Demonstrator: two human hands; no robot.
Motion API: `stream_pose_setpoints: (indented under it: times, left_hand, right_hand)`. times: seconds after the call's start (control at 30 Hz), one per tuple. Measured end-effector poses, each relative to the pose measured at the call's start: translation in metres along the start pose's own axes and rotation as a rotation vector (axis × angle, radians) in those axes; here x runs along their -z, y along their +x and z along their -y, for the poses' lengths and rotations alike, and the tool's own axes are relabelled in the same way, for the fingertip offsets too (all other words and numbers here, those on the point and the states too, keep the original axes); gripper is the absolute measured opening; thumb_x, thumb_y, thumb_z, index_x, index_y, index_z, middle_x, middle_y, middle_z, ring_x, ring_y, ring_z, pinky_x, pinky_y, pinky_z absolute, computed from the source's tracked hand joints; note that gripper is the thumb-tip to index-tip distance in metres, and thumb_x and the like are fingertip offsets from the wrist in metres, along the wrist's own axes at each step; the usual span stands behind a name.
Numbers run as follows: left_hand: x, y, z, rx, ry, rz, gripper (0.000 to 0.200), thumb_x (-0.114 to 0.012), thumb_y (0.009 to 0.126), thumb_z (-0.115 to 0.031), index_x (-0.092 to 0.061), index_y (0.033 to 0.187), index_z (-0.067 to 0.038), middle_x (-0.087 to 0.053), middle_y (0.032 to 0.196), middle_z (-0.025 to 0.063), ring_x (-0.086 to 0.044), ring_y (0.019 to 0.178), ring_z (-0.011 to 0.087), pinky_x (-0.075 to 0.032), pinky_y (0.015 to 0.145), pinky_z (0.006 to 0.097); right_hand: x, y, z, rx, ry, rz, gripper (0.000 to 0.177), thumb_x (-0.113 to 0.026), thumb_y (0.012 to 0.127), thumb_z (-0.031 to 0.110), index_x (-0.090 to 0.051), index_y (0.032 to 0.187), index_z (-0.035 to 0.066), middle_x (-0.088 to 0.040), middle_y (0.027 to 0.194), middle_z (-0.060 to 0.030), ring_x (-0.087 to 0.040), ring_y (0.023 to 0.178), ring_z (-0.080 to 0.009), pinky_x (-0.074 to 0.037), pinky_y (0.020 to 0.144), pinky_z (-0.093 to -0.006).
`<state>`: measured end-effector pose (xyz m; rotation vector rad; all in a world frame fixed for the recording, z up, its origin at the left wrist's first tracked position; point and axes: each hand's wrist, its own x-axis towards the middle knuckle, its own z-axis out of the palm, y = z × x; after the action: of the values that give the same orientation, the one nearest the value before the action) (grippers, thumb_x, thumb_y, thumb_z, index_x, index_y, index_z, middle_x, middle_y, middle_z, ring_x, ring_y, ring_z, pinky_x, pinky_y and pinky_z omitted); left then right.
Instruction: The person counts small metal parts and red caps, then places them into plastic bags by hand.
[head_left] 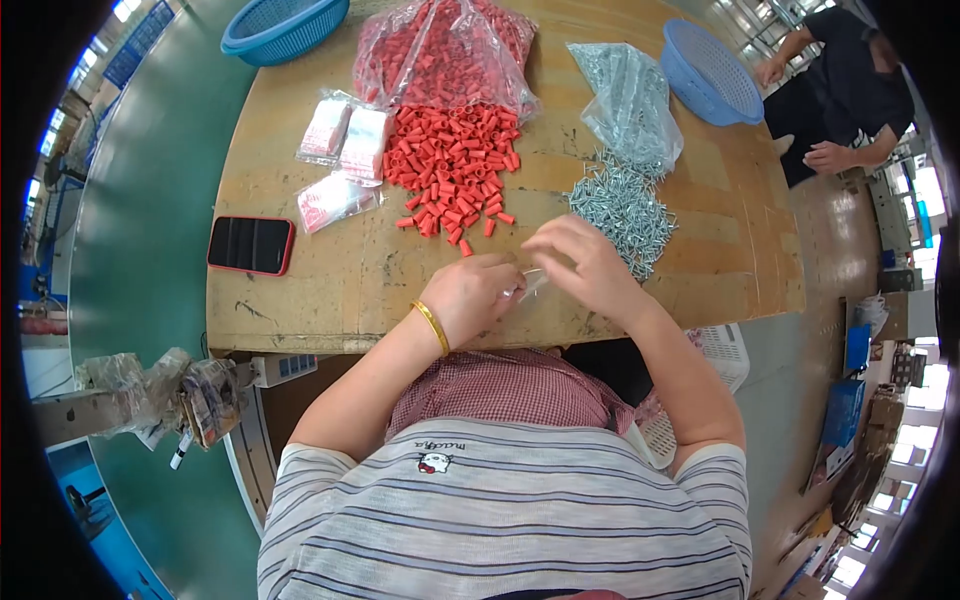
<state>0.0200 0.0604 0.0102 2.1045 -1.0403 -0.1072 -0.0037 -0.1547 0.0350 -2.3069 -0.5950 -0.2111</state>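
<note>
My left hand [474,296], with a gold bracelet at the wrist, is closed on a small clear plastic bag [536,282] near the front edge of the table. Over the right side of the bag hovers my right hand [588,268], its fingers curved and apart. Whether it touches the bag is hard to see. Red plastic caps [450,165] lie heaped just beyond my left hand, the nearest one by its fingers. Beside my right hand is a pile of silvery screws [622,212].
Behind the heaps stand a large bag of red caps [445,50] and a bag of screws [625,100]. Packed small bags [362,142] and a phone [250,246] lie at left. Blue baskets [710,72] sit at the far corners. Another person [845,95] is at the right.
</note>
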Motion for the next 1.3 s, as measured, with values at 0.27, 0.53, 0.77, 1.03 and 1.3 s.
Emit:
stream_pose_setpoints:
  times: [0.27,0.53,0.77,1.03,1.3]
  left_hand:
    - [0.0,-0.014,0.001,0.049,-0.054,-0.011,0.011,-0.071,0.081,-0.014,-0.068,0.089,-0.008,-0.063,0.081,0.0096,-0.063,0.074,0.0309,-0.052,0.066,0.04]
    - [0.002,-0.012,0.006,0.063,-0.036,-0.035,0.012,-0.071,0.079,-0.012,-0.069,0.09,-0.007,-0.064,0.083,0.0103,-0.064,0.075,0.0304,-0.052,0.068,0.0392]
    - [0.001,0.01,-0.003,0.017,-0.01,0.023,0.013,-0.069,0.08,-0.01,-0.068,0.093,-0.008,-0.064,0.085,0.0103,-0.064,0.077,0.0311,-0.053,0.068,0.0395]
    - [-0.004,0.024,-0.02,-0.103,0.064,0.078,0.015,-0.069,0.081,-0.011,-0.067,0.095,-0.008,-0.063,0.086,0.0096,-0.063,0.078,0.0308,-0.052,0.067,0.0407]
    - [-0.002,0.031,-0.029,-0.184,0.112,0.064,0.022,-0.069,0.077,-0.007,-0.067,0.099,-0.01,-0.063,0.09,0.0074,-0.063,0.085,0.0277,-0.052,0.072,0.0394]
  right_hand:
    - [-0.035,0.044,-0.023,0.206,-0.43,0.2,0.025,-0.06,0.08,0.005,-0.064,0.105,0.006,-0.059,0.1,-0.0103,-0.06,0.1,-0.0286,-0.052,0.082,-0.0387]
    - [-0.021,0.029,-0.031,-0.089,-0.036,0.063,0.019,-0.066,0.079,0.002,-0.061,0.097,0.003,-0.058,0.094,-0.0085,-0.062,0.091,-0.0233,-0.052,0.08,-0.034]
    - [-0.022,-0.02,0.003,-0.181,0.343,-0.273,0.017,-0.07,0.082,0.001,-0.062,0.095,0.006,-0.063,0.099,-0.0062,-0.063,0.093,-0.0197,-0.049,0.085,-0.0308]
    - [0.006,-0.051,0.002,-0.102,0.06,-0.217,0.021,-0.069,0.08,0.002,-0.065,0.1,0.007,-0.064,0.107,-0.0067,-0.06,0.103,-0.0239,-0.044,0.094,-0.0365]
    - [0.013,-0.058,-0.006,0.009,-0.099,-0.141,0.021,-0.071,0.079,0.008,-0.066,0.1,0.01,-0.064,0.107,-0.0049,-0.059,0.102,-0.0259,-0.041,0.094,-0.0392]
